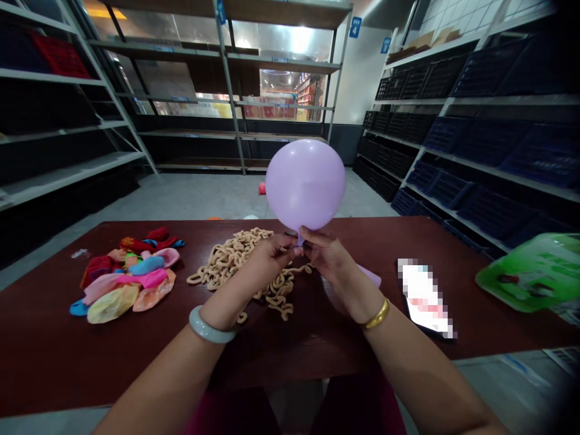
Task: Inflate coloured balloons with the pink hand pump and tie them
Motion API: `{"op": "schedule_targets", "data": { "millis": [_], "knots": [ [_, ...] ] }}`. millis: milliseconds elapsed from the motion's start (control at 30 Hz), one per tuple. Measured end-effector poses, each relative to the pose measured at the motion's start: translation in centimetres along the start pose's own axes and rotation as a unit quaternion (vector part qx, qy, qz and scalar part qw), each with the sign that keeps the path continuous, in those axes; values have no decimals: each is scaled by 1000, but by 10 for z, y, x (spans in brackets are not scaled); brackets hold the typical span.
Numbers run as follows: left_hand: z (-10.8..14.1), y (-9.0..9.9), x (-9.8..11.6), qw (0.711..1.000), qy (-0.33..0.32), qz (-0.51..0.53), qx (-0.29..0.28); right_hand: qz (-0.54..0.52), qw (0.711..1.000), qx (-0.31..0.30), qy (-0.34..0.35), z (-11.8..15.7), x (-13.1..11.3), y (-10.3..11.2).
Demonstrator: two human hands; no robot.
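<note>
An inflated purple balloon (pixel 306 184) stands upright above the table, its neck pinched between both hands. My left hand (pixel 276 252) comes in from the left with its fingertips closed at the neck. From the right, my right hand (pixel 324 251) grips the neck just under the round body, thumb up. A tan pile of ring-shaped or cord-like pieces (pixel 235 257) lies under and beside my left hand. Another purple piece (pixel 369 276) shows partly behind my right wrist. The knot area is largely covered by fingers.
Colourful uninflated balloons (pixel 131 272) lie on the left of the dark red table (pixel 317 353). At the right are a phone (pixel 426 299) and a green bag (pixel 530 272). Shelves (pixel 281 63) stand behind, and dark crates (pixel 489 148) fill the right racks. A small red ball (pixel 261 188) rests on the floor.
</note>
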State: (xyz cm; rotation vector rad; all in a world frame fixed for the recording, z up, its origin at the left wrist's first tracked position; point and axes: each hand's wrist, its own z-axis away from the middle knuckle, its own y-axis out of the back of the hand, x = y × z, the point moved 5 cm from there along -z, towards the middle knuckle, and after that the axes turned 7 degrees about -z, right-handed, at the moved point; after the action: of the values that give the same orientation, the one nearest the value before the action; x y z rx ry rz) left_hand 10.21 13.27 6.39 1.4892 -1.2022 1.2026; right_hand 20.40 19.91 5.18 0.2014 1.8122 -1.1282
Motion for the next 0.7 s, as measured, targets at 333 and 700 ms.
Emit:
{"op": "schedule_targets", "data": {
  "millis": [333,700],
  "knots": [
    [-7,26,-3,959,22,270,78,420,894,-136,76,3,-7,-3],
    [-11,42,-15,959,48,232,157,708,681,-137,127,-6,-1,16]
  ]
}}
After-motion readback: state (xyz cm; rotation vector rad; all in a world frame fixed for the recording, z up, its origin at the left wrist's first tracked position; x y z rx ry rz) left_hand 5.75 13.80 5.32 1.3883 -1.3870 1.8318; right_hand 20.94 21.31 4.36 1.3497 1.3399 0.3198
